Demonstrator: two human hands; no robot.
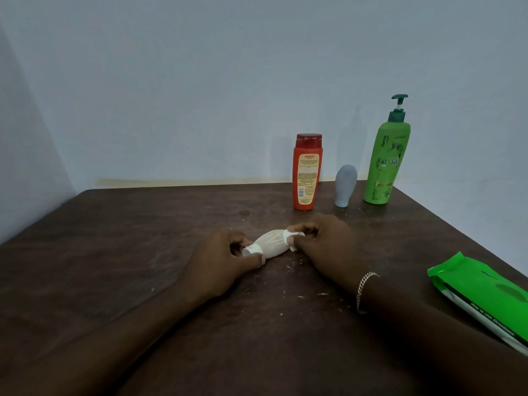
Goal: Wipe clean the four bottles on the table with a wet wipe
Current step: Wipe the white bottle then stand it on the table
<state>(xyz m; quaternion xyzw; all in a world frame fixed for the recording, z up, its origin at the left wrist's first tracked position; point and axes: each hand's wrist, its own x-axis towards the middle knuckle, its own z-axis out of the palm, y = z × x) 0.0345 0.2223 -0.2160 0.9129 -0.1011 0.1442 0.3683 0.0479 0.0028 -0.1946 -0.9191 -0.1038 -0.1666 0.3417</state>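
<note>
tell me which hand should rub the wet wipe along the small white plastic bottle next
Right, likely. The right hand pinches the white wet wipe against one end of the small white plastic bottle, while the left hand grips its cap end, steadying it.

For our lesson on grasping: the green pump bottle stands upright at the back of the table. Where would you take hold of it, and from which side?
Grip the green bottle round its broad middle, below the pump, coming from the front right. The grey bottle stands close on its left and the wall is behind; the thin pump would likely give way.
</note>
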